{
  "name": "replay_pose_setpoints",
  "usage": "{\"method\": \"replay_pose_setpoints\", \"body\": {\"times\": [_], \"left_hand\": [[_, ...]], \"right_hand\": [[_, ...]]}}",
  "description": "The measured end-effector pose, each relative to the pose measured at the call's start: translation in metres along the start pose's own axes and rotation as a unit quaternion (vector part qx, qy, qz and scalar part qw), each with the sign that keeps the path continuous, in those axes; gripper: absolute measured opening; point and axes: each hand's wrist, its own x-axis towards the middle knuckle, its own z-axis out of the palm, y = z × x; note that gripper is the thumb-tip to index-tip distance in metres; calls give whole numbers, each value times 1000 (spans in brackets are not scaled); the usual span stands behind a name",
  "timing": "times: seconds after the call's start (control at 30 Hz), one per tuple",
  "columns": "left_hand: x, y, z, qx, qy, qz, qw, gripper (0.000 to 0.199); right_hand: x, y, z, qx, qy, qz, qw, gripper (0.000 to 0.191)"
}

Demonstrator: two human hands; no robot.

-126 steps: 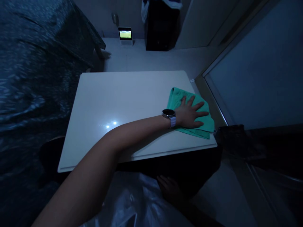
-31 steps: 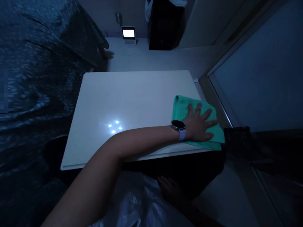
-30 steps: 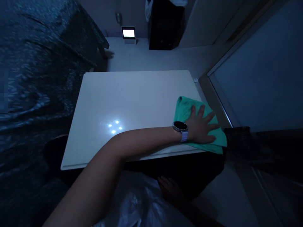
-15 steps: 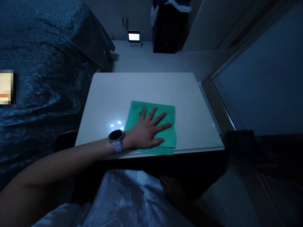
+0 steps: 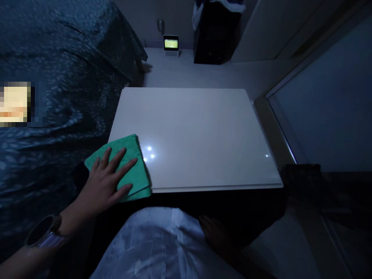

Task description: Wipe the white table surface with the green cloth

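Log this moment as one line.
Left hand: spread on green cloth | Green cloth: over near left corner of white tabletop, past its left edge | Right hand: off tabletop, dim, hold unclear

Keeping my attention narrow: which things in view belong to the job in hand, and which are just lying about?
In use:
- green cloth, under the left hand
- white tabletop, partly beneath the cloth

Just about:
- small lit-screen display
- black box-shaped unit
- leaf-print fabric
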Motion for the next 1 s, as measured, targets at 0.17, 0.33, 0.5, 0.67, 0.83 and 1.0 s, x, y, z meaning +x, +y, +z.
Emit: {"method": "replay_pose_setpoints", "body": {"times": [0.17,0.33,0.5,0.67,0.83,1.0], "left_hand": [[-9,-17,9,-12,27,70,997,78],[27,26,9,41,-40,170,984,84],[93,98,4,-5,-110,245,963,93],[181,169,8,-32,-120,288,949,93],[269,221,14,-41,-96,262,959,90],[319,229,14,-45,-72,214,973,86]], "right_hand": [[7,-1,-4,-2,-4,20,1000,33],[10,-3,-4,-10,-4,13,1000,32],[5,-7,4,-9,-29,26,999,35],[3,-7,6,-2,-83,13,996,41],[8,-9,-3,-1,-98,28,995,44],[4,-10,0,10,-110,34,993,46]]}}
